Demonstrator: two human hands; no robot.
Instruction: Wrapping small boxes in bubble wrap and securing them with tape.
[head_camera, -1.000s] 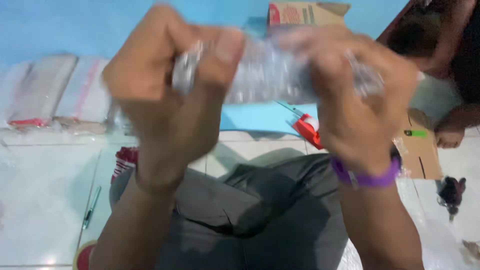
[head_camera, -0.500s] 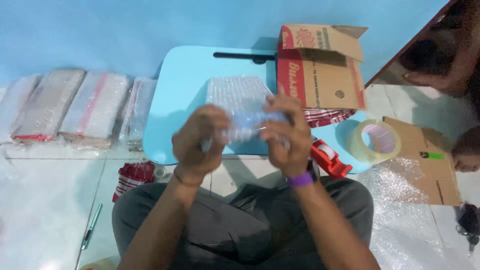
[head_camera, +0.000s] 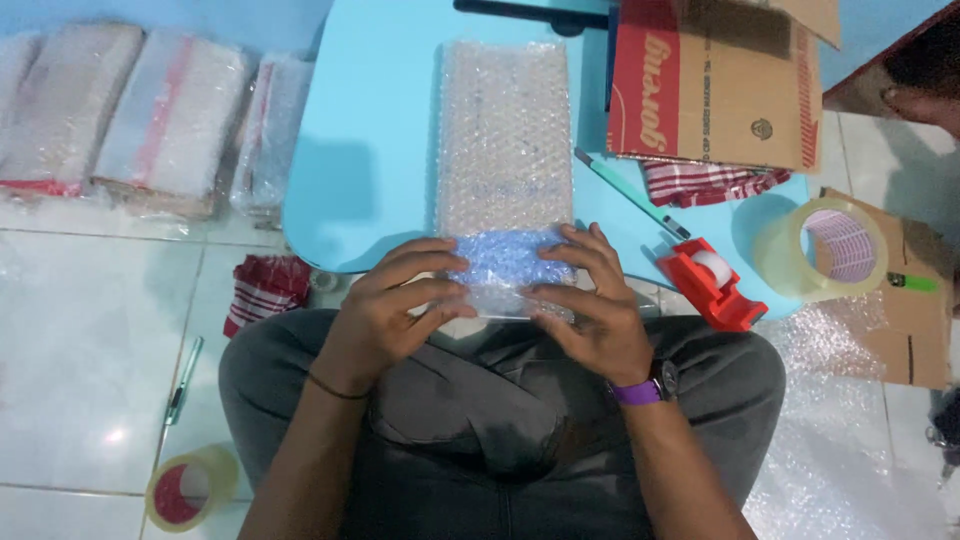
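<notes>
A long strip of bubble wrap (head_camera: 505, 135) lies flat on a light blue low table (head_camera: 375, 150). At its near end a small blue item (head_camera: 500, 262) sits wrapped inside the bubble wrap. My left hand (head_camera: 395, 305) presses on the left side of that wrapped end, fingers curled over it. My right hand (head_camera: 590, 300), with a purple watch strap at the wrist, holds the right side. Both hands rest at the table's near edge, above my crossed legs in grey trousers.
A cardboard box (head_camera: 715, 85) stands at the table's right rear. A teal pen (head_camera: 630, 192), red tape dispenser (head_camera: 712, 280) and clear tape roll (head_camera: 820, 248) lie to the right. Wrapped packets (head_camera: 130, 115) sit on the tiled floor, left. Another tape roll (head_camera: 190, 490) lies near left.
My hands have come down from in front of the camera to the table edge. The bubble wrap, earlier held up between them, now lies stretched out on the table.
</notes>
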